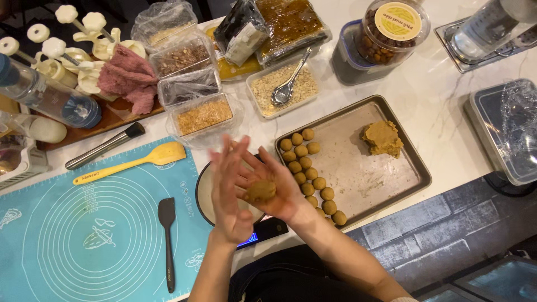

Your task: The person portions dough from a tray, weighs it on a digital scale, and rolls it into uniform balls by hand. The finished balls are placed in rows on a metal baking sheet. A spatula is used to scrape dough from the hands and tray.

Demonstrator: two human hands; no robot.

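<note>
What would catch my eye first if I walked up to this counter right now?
Most likely the two bare hands at the centre: the left hand and right hand press a brown dough ball between the palms, above a bowl on a scale. Just to the right, a metal tray holds a neat double row of finished balls and a lump of dough. On the left lies a blue baking mat with a yellow spatula.

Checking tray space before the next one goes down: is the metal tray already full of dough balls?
No: the dough balls line only the left edge of the metal tray, with one dough lump at its far side.
</note>
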